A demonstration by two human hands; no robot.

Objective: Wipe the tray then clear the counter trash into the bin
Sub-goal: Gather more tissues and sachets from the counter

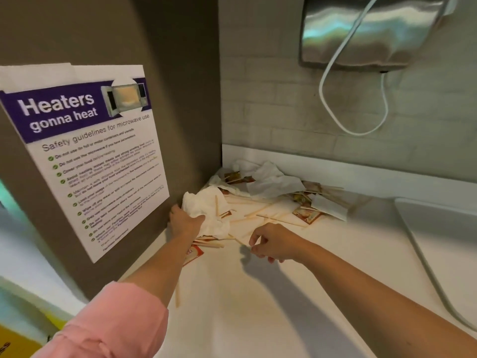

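Head view: left hand (184, 223) at the inner corner of the white counter (284, 301), fingers curled round a crumpled white paper towel (206, 210). The towel bulges out above and to the right of the knuckles, close against the brown side panel (180, 73). Right hand (273, 242) just above the counter and near the left one, fingers loosely curled. Its thumb and forefinger tips sit close together at the end of a thin wooden stick (238, 240); whether they pinch it cannot be told. Beyond both hands, packed into the corner against the low white upstand (335, 169), lies the trash pile (278, 197): rumpled tissues (271, 180), flat red-and-orange sachets (307, 215) and slim pale stir sticks (258, 210) lying crosswise. One sachet (195, 254) lies partly under the left forearm; a lone stick (177, 293) lies nearer the camera. Pink sleeve (116, 319) on the left arm, forearm bare. On the panel, a glossy poster (85, 151) headed "Heaters gonna heat". Backsplash of matt pale tiles (284, 99); above it, a brushed-metal housing (369, 29) with a white cable (333, 81) looping down. At right, a smooth pale slab (438, 223) with a rounded corner; tray or basin cannot be told.
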